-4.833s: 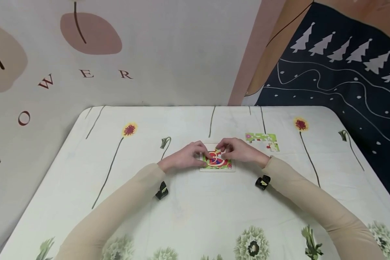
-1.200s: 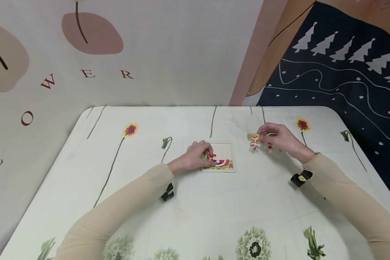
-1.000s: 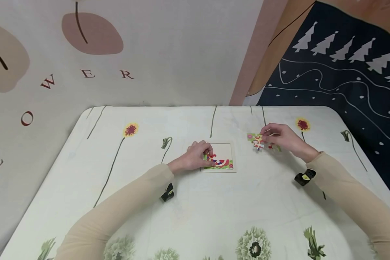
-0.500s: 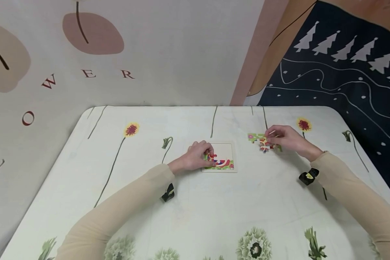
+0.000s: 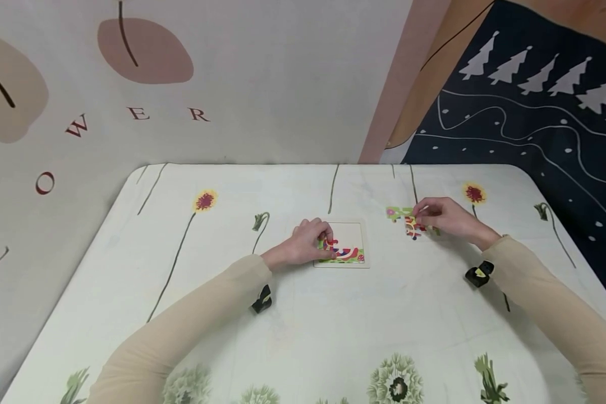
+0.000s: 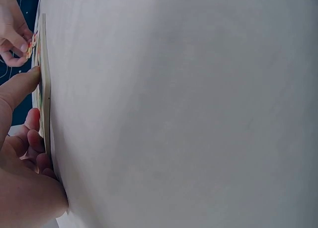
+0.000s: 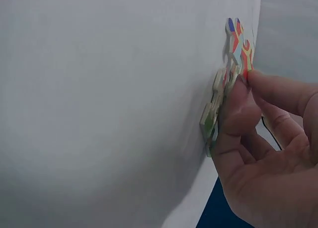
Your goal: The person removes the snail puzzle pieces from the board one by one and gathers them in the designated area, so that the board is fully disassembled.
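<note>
My left hand [image 5: 301, 243] holds the left side of a flat puzzle tray [image 5: 347, 232], its thumb and bent fingers on the pieces there. Red, white and green jigsaw pieces [image 5: 350, 256] cover the tray's lower part and left side; its upper right shows bare backing. My right hand [image 5: 448, 216] pinches a red and yellow puzzle piece [image 7: 247, 56] between thumb and fingertips, with knobs standing out from its outline. Directly beneath lie green-edged puzzle pieces [image 5: 394, 213] joined on the table, partly hidden by this hand and the held piece.
A white flower-printed cloth [image 5: 303, 325] covers the table, which meets the wall hangings at its back edge. Black wrist cameras [image 5: 478, 274] hang under both forearms. In the left wrist view, the tray's edge [image 6: 45, 94] lies low on the cloth.
My right hand has left the tray for the pieces at the right and there shifted slightly rightward with the held piece. Red pieces from the tray's middle are gone. My left hand stays at the tray.
</note>
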Motion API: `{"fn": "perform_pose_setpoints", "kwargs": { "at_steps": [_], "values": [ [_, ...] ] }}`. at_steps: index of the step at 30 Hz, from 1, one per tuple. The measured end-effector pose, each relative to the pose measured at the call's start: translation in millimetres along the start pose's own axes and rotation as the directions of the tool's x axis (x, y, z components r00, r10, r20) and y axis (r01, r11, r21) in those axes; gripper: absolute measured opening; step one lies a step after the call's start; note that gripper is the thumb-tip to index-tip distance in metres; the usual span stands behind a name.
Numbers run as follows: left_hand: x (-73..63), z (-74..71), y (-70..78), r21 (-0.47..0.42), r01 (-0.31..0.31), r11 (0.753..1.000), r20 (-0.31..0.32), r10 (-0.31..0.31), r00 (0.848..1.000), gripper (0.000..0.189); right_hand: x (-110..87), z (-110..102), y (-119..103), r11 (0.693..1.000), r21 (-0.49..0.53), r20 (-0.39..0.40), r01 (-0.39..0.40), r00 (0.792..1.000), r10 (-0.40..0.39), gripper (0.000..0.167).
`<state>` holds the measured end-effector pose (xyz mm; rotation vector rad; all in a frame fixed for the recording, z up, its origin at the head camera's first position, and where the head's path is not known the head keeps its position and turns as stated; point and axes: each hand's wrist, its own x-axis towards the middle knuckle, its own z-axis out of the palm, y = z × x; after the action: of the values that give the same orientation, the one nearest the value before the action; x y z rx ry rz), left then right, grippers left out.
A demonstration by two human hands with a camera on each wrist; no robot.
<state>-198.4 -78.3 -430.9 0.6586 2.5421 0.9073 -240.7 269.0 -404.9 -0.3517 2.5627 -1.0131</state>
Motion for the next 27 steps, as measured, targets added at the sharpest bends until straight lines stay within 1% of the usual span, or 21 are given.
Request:
{"fn": "perform_pose_setpoints", "kwargs": {
  "at_steps": [9, 16, 22, 27],
  "values": [
    [1.2, 0.8, -1.9, 0.001, -0.005, 1.000, -0.001, 0.005, 1.000, 0.028, 2.8, 3.7, 4.0, 0.998, -0.066, -0.025, 0.013, 1.000, -0.014, 0.018],
    [1.4, 0.9, -1.4, 0.005, -0.007, 1.000, -0.002, 0.007, 1.000, 0.028, 1.4, 6.0, 1.5, 0.996, -0.095, -0.041, 0.002, 0.999, -0.006, 0.017],
    [0.9, 0.2, 0.2, 0.005, -0.002, 1.000, 0.001, 0.002, 1.000, 0.028, -0.4, 7.5, 1.3, 0.991, -0.131, -0.075, -0.003, 0.997, -0.007, 0.014],
    [0.3, 0.0, -0.3, 0.005, -0.001, 1.000, 0.003, 0.001, 1.000, 0.029, -2.0, 7.6, 1.7, 0.990, -0.143, -0.088, -0.006, 0.996, -0.007, 0.013]
  ]
}}
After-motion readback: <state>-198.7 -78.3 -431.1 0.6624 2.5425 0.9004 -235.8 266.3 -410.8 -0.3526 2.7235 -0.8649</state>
